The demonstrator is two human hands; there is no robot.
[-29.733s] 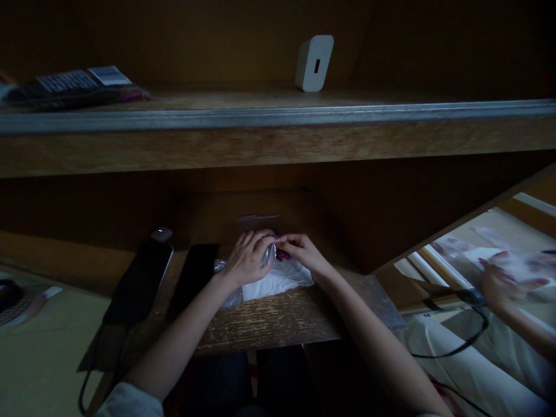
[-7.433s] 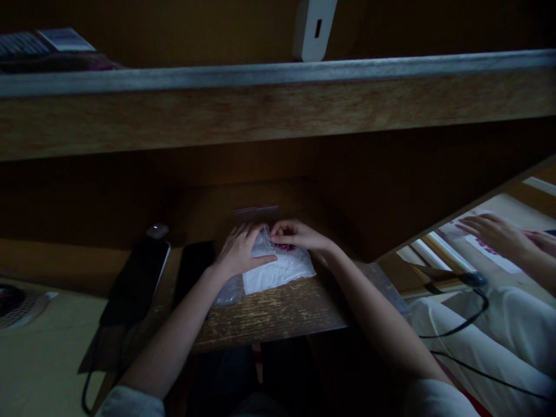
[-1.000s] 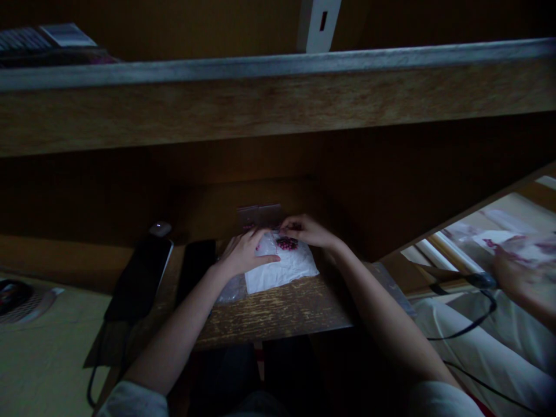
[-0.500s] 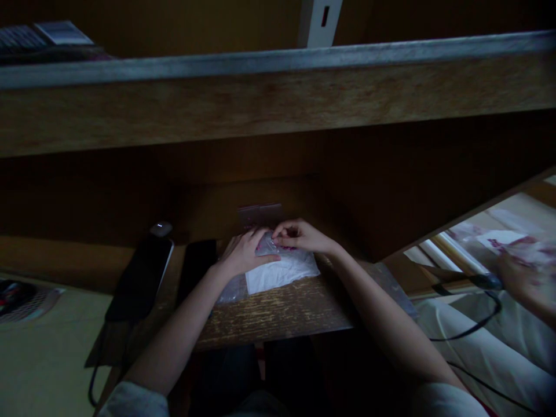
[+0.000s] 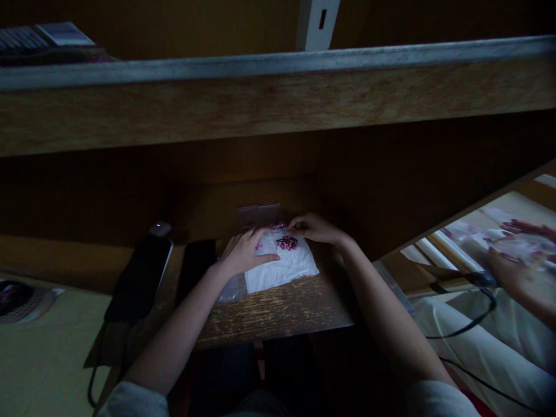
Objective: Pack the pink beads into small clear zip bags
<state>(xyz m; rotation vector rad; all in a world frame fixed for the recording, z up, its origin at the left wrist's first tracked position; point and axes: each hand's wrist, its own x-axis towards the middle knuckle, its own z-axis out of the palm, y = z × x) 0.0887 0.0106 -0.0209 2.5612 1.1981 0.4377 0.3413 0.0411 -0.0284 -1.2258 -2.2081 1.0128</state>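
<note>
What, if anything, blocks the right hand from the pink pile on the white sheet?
Nothing visible: the right hand is past the far right of the pink pile. The left hand, at the clear bag, is on the opposite side, outside that path.

Worn wooden tabletop [image 5: 278, 315] | crumpled white sheet [image 5: 278, 275] | clear plastic [image 5: 232, 289] | black slab [image 5: 197, 263]

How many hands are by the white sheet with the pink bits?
2: the left hand, at the clear bag on the white sheet, and the right hand, near the pink heap. No others seem hidden there.
</note>
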